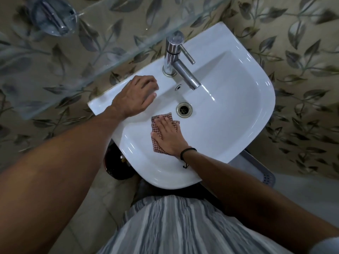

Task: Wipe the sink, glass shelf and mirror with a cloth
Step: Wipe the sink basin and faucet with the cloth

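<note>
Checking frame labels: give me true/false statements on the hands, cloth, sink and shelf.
1. The right hand presses the cloth flat inside the sink. True.
2. The cloth covers the drain. False: it lies beside the drain, which is uncovered.
3. The left hand rests on the sink's rim, left of the faucet. True.
4. The left hand holds a second cloth. False: it holds nothing.
5. The cloth is on the glass shelf. False: it is in the basin, and neither hand touches the shelf.
</note>
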Tool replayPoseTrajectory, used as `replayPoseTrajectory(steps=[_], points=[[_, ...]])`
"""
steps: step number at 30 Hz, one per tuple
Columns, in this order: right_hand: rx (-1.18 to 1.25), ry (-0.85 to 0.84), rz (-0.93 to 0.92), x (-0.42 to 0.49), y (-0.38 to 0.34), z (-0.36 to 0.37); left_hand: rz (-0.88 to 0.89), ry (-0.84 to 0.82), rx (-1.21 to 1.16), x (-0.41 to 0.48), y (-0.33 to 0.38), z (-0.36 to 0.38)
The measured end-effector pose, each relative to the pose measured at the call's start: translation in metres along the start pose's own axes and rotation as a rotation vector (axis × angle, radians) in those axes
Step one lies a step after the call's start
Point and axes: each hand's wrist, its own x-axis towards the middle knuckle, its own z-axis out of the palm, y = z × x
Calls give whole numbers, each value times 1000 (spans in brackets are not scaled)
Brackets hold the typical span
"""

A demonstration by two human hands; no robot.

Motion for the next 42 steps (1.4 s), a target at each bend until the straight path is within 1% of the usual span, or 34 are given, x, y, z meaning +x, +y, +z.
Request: replayPoseTrajectory(steps=[2, 3, 7, 10, 12, 14, 16, 17, 21, 23, 26, 29, 31, 34, 37, 39, 40, 42], points=[[40, -14, 85, 5, -12, 3, 1, -4, -7, 1, 1, 1], [89, -18, 91, 6, -22, 4, -2, -2, -12, 1, 1, 1], [267, -32, -57, 2, -51, 14, 6, 32, -30, 0, -1, 1], [233, -54, -176, 3, -37, 11, 9, 32, -29, 1, 1, 0], [138, -46, -139, 10, -20, 6, 7, 36, -27, 0, 0, 1], [78, -29, -20, 13, -19, 2, 10, 42, -27, 0, -1, 1], [130, -61, 88, 14, -35, 8, 10, 39, -33, 1, -1, 2], [165, -73, 89, 12, -45, 13, 7, 38, -34, 1, 0, 2], [306, -33, -93, -2, -62, 18, -2, 34, -42, 0, 1, 1], [326, -28, -202, -10, -62, 12, -7, 31, -41, 0, 1, 0], [373, -98, -253, -21, -61, -1, -20, 19, -35, 0, 0, 1], [279, -165, -293, -24, -44, -9, -20, 8, -32, 0, 0, 1], [164, -170, -249, -21, -24, -10, -22, 2, -38, 0, 0, 2], [60, -120, -163, -19, -5, -10, -20, 7, -39, 0, 0, 1], [-19, 6, -141, -25, -13, -9, -17, 14, -42, 0, -1, 1], [-18, 60, -92, -26, -24, -7, -19, 9, -39, 0, -1, 1], [-31, 49, -95, -25, -28, -6, -20, 8, -37, 0, -1, 2], [-156, 49, -179, -23, -32, 1, -22, 6, -37, 0, -2, 2]])
